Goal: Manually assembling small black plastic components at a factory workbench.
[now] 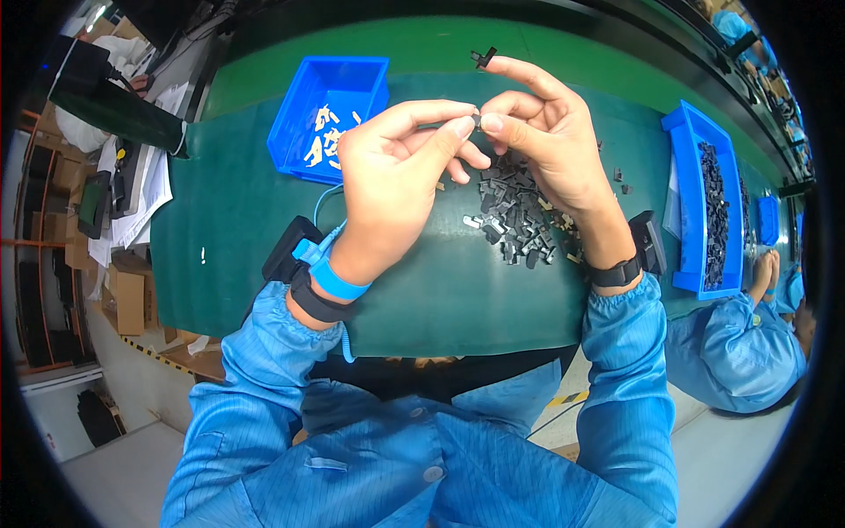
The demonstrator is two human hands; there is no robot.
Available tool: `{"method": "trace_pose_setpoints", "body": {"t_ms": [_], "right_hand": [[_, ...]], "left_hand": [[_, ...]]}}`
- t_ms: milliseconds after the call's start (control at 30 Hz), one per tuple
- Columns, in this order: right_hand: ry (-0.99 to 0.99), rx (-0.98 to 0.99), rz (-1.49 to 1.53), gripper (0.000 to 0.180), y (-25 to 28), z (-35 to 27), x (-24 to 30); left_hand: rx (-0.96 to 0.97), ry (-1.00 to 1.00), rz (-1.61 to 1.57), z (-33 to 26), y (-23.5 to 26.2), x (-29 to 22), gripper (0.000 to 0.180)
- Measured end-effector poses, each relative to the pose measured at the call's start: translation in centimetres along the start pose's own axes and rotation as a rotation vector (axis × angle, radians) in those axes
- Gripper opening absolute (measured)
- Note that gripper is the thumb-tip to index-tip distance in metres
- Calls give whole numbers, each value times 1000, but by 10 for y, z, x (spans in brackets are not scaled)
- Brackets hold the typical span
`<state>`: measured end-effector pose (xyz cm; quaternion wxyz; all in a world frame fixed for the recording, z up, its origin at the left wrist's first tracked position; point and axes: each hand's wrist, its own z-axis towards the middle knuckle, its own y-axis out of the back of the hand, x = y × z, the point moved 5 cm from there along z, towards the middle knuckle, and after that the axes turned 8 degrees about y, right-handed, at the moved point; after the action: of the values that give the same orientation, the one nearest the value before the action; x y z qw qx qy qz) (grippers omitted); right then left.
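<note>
Head view shows both hands raised above the green tabletop point(246, 220), the left hand point(396, 167) and right hand point(537, 132) pinching one small black plastic part point(476, 118) between thumb and forefinger tips. A second black piece point(483, 58) seems perched on the right forefinger. It looks light, stiff and easily dropped, best gripped by its edges. Below lie a pile of black parts point(519, 220) and a blue bin point(330, 110).

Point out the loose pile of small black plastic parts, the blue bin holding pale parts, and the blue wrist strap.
pile of small black plastic parts point(519, 220), head view, middle.
blue bin point(304, 88), head view, left wall.
blue wrist strap point(334, 280), head view, band.
</note>
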<state>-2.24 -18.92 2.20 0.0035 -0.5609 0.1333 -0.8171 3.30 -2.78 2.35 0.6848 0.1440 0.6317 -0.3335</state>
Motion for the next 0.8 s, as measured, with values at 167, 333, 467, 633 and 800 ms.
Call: {"method": "trace_pose_setpoints", "body": {"t_ms": [167,333,467,633,800], "right_hand": [[-30,-4,157,56,1,-1,-5],[-96,14,213,56,-1,-2,-6],[-45,-21,81,44,-1,0,-5],[78,-112,-30,24,6,-1,6],[17,-35,-52,15,-5,-4,4]], "left_hand": [[31,-25,-26,0,-3,-2,20],[9,-75,-14,0,1,-1,20],[-50,-78,-15,0,5,-3,19],[-120,-121,-3,0,8,-7,19],[-140,-123,24,-2,9,-6,18]]}}
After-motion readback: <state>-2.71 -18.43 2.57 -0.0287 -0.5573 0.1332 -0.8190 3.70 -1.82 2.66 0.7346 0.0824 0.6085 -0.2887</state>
